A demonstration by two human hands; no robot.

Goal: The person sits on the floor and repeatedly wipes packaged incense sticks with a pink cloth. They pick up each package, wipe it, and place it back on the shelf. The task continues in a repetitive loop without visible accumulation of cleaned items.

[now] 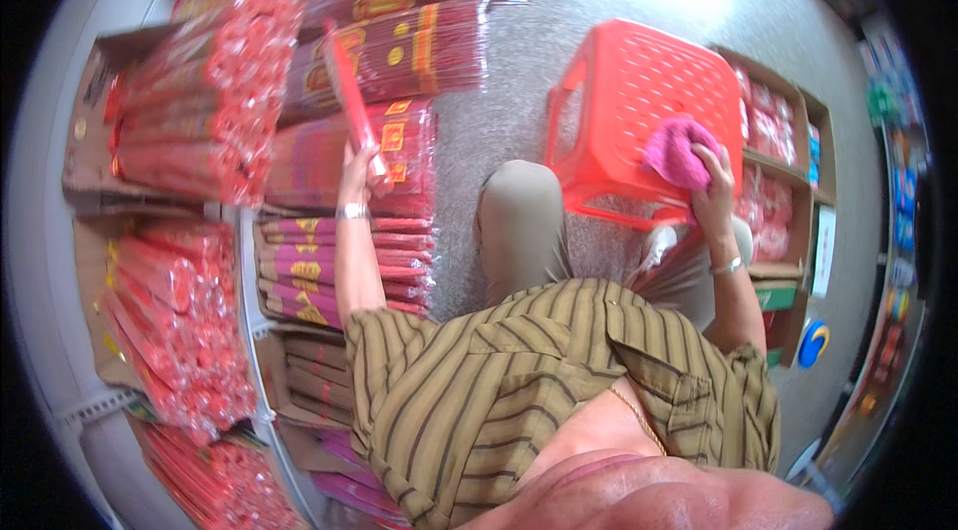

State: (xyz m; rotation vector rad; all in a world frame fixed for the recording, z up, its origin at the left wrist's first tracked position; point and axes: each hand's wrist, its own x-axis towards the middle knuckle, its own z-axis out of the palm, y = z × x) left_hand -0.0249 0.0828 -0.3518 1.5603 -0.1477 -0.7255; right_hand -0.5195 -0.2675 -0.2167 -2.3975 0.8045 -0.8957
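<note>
My left hand (364, 169) is closed around the lower end of a long red plastic-wrapped packet (348, 92), which slants up over the shelf. Under and beside it lie wrapped bundles of incense sticks (419, 51) with red and gold labels. My right hand (711, 174) grips a bunched pink cloth (682, 150) over the near right corner of a red plastic stool (666, 88). Whether the cloth touches the seat I cannot tell. What the long packet contains is not clear.
Cardboard boxes (93, 133) of red wrapped bundles (176, 305) fill the shelves at left. Pink-and-yellow packets (307, 268) lie just below my left forearm. Right of the stool are cartons (797, 107) with red-and-white packs. Stocked shelves line the far right. My knees are near the stool.
</note>
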